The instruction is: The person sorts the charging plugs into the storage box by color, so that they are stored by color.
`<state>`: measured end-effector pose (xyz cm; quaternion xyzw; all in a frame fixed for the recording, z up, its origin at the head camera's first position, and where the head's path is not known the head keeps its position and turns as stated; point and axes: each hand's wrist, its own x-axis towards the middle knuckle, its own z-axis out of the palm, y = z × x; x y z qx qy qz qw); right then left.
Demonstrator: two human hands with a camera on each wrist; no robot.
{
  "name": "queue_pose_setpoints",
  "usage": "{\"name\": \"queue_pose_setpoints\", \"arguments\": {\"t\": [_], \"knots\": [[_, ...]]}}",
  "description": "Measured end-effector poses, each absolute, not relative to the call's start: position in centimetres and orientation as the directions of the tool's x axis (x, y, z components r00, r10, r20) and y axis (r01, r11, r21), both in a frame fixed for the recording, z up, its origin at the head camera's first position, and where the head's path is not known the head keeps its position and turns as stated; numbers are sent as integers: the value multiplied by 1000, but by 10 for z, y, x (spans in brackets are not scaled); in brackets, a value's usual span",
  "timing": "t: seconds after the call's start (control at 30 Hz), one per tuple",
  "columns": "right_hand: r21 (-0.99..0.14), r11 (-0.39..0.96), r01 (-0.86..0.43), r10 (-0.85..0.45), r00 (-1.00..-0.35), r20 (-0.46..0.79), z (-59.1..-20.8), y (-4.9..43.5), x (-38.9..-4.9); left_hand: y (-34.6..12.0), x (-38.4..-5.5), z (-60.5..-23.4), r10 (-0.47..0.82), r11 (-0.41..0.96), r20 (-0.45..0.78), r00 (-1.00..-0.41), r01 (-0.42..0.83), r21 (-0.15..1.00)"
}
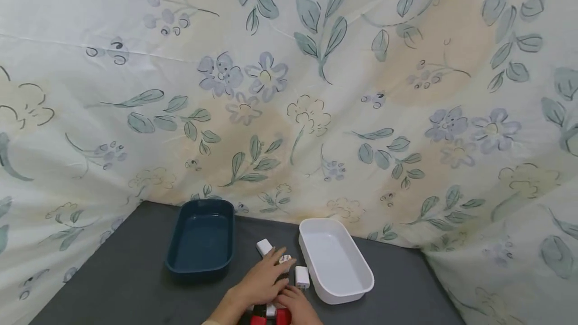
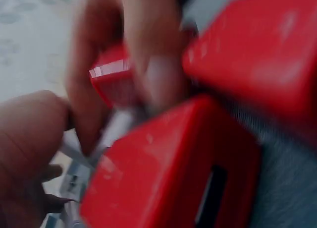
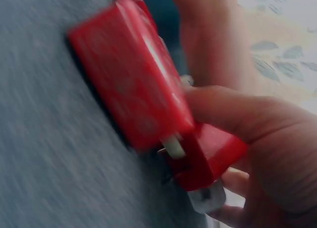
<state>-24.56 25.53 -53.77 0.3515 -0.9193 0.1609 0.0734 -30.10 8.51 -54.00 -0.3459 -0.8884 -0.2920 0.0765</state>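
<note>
Several red charger-like blocks [image 1: 283,316] lie in a pile by the two hands, among white and black pieces. My left hand [image 1: 266,279] reaches over the pile with its fingers extended and spread, close to a small white piece [image 1: 285,259]. From the right, my right hand [image 1: 299,306] meets it at the pile. In the right wrist view its thumb and fingers hold a smaller red block [image 3: 218,151], beside a larger red block [image 3: 129,74]. In the left wrist view another red block [image 2: 148,168] lies close by the left thumb; blur hides details.
A dark blue tray [image 1: 200,268] stands to the left and a white tray [image 1: 336,297] to the right on the dark grey surface [image 1: 135,260]. White chargers [image 1: 302,277] lie between them. Floral cloth [image 1: 289,139] hangs behind.
</note>
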Motion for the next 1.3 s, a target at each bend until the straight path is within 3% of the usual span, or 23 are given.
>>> {"name": "queue_pose_setpoints", "arguments": {"t": [0.1,0.17,0.27,0.37,0.43,0.5,0.63,0.73,0.87,0.97,1.1,1.3], "knots": [[-315,668,-675,-643,-736,214,-535,261,-247,80,-304,-544,622,605,360,-696,718,344],[-361,655,-664,-624,-744,237,-534,265,-247,72,-299,-544,622,601,371,-690,724,338],[-420,672,-609,-563,-790,244,-531,273,-243,55,-281,-543,584,578,327,-743,663,476],[-516,734,-441,-432,-890,145,-524,276,-241,36,-261,-540,545,547,236,-804,555,627],[-540,769,-343,-359,-930,80,-520,276,-242,26,-253,-541,549,559,185,-815,523,644],[-571,769,-286,-332,-943,26,-519,276,-244,23,-247,-544,596,594,183,-782,582,555],[-574,743,-345,-423,-906,-3,-518,275,-244,28,-240,-549,675,642,173,-717,687,340],[-582,720,-376,-468,-884,-8,-515,274,-244,32,-236,-543,644,696,165,-747,662,277],[-585,721,-371,-471,-882,-22,-515,279,-243,32,-236,-539,525,759,76,-848,506,411],[-667,678,-307,-455,-889,-54,-516,287,-239,32,-234,-543,420,761,35,-907,372,531],[-786,528,-321,-537,-843,-16,-523,287,-237,30,-234,-551,356,696,110,-928,341,632],[-810,460,-363,-665,-746,-44,-531,269,-246,24,-237,-552,353,553,142,-925,328,766]]}}
